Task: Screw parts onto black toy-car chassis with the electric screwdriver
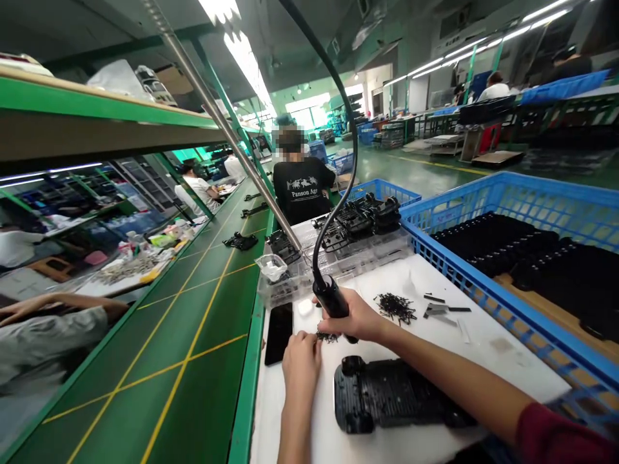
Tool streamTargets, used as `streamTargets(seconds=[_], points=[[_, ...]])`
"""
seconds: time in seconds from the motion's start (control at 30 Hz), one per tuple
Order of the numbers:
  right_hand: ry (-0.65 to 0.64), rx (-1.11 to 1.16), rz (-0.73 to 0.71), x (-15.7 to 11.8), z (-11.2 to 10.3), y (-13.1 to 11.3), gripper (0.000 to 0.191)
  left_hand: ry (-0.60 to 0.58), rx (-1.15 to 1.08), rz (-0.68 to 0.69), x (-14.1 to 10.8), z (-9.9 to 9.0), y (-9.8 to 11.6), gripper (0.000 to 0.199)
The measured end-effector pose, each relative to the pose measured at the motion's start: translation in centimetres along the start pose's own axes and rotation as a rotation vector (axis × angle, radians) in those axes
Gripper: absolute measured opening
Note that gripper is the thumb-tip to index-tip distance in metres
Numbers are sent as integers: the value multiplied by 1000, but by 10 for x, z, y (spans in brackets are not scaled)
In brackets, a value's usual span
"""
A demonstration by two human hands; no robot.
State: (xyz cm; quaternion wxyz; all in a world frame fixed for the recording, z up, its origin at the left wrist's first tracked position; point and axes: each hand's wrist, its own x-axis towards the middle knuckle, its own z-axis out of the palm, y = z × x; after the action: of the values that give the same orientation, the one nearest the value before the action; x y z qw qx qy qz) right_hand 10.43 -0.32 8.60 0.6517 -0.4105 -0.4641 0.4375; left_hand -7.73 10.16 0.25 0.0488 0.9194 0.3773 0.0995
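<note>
In the head view, a dark cable (pixel 355 138) loops up at twelve o'clock from the hands, crossing in front of a clear plastic tray (pixel 370 261) heaped with black parts (pixel 355 222). A phone (pixel 279 335) lies at nine o'clock on the white surface (pixel 507 361), loose screws (pixel 395 308) at three. The right forearm partly covers the black ribbed base (pixel 396 393) at four o'clock. At two o'clock, a blue basket (pixel 449 198) contains black pieces (pixel 488 241). The right hand (pixel 358 316) wraps a black screwdriver (pixel 332 299); the left hand's (pixel 300 354) fingers bunch beside a small screw pile (pixel 329 337), their grip unclear.
</note>
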Motion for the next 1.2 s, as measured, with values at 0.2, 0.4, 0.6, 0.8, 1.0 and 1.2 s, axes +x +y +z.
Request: streamTargets(seconds=[0.2,0.4,0.6,0.8,1.0,1.2], points=[[-134,62,30,8,2,-7,41,58,-31,-45,-8,1,10,26],[-166,140,-11,14,-3,-30,45,117,-186,7,-17,-3,8,26],[-154,207,-86,17,-12,-37,47,46,-452,152,-14,-10,35,27],[-188,209,-56,9,-1,-36,56,6,-579,150,-24,-4,43,26],[-225,159,-37,7,3,-28,59,-44,-623,145,-33,-2,45,23],[-282,132,-47,9,2,-17,38,-20,-633,152,-34,-1,43,32]])
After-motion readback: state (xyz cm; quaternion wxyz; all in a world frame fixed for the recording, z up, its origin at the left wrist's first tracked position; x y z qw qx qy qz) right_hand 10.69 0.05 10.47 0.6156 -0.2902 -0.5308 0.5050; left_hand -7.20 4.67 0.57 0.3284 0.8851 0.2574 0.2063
